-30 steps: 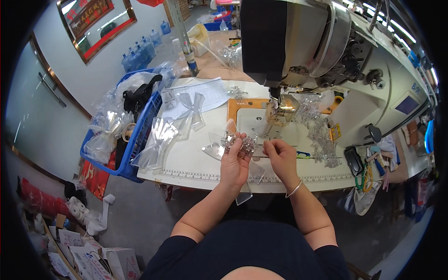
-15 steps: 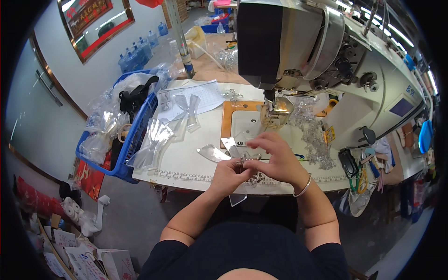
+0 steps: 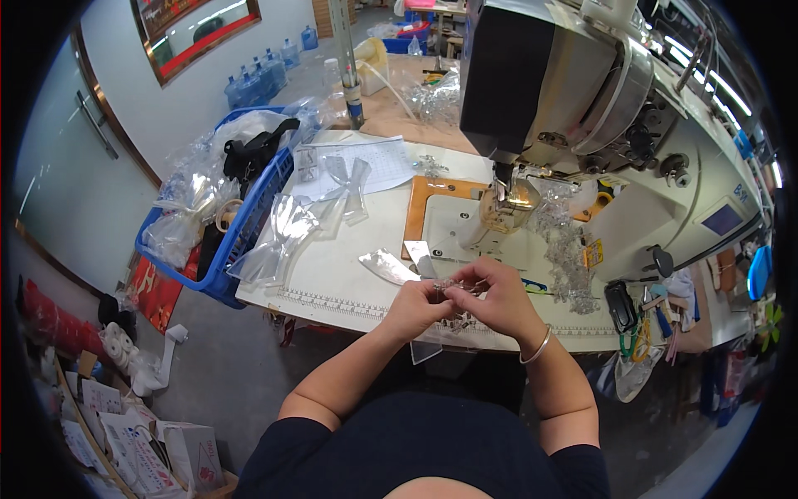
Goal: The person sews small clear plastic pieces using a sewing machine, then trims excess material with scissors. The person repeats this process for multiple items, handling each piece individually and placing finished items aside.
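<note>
Just in front of the sewing machine, my left hand point(image 3: 418, 310) is closed on a clear plastic bow point(image 3: 389, 266), whose flat ends stick out beyond and below the fingers. My right hand point(image 3: 496, 301) meets it from the right, thumb and fingers pinched on a small sparkling silver trim point(image 3: 451, 287) at the bow's middle. Fingers hide most of the trim. Small shiny pieces point(image 3: 457, 323) lie on the table under the hands. Farther left rest another clear bow point(image 3: 347, 190) and a bunch of clear plastic strips point(image 3: 283, 237).
The sewing machine point(image 3: 507, 91) rises close beyond my hands, its needle area point(image 3: 504, 187) over an orange-framed plate point(image 3: 420, 208). Silver beaded trim point(image 3: 569, 258) is heaped on the right. A blue basket point(image 3: 259, 195) of plastic stands left; tools point(image 3: 644, 312) hang at the right edge.
My right hand's raised fingers have come down and closed at the bow's middle. The left hand keeps its hold. The whole view has shifted slightly.
</note>
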`<action>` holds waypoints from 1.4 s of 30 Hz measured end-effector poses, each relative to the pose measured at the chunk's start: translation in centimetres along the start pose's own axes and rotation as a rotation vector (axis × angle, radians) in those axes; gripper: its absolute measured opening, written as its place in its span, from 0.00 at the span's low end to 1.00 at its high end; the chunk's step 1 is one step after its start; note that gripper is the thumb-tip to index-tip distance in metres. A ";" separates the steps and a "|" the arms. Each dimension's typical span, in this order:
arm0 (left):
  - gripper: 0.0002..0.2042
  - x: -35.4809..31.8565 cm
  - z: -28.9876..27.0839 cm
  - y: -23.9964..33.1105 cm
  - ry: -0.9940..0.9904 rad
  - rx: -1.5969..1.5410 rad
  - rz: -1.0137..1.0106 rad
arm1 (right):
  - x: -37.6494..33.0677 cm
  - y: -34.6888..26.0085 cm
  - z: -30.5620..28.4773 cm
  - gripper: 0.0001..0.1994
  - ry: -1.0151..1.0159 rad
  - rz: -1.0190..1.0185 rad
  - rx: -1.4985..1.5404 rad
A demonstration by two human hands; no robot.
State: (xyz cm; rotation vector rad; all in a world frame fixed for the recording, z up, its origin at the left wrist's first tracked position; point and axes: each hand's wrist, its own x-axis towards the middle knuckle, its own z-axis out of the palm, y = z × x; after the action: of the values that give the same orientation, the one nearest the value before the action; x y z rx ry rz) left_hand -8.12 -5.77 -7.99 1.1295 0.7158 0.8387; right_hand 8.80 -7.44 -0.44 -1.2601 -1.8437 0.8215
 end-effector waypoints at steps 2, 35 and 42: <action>0.12 -0.2 0.4 0.2 0.010 0.089 0.019 | 0.3 0.6 -0.1 0.11 -0.016 0.107 0.074; 0.11 1.4 2.1 -0.8 0.350 -0.563 0.187 | -1.2 4.3 2.9 0.12 0.201 0.201 0.294; 0.11 1.7 2.3 -0.6 0.380 -0.507 0.252 | -0.3 3.7 2.5 0.11 0.144 0.251 0.279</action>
State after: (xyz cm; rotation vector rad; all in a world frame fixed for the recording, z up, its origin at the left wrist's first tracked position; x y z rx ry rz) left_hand -5.26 -5.54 -8.10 0.6124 0.6233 1.3837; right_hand 8.47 -6.76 -4.89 -1.3457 -1.4192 1.0534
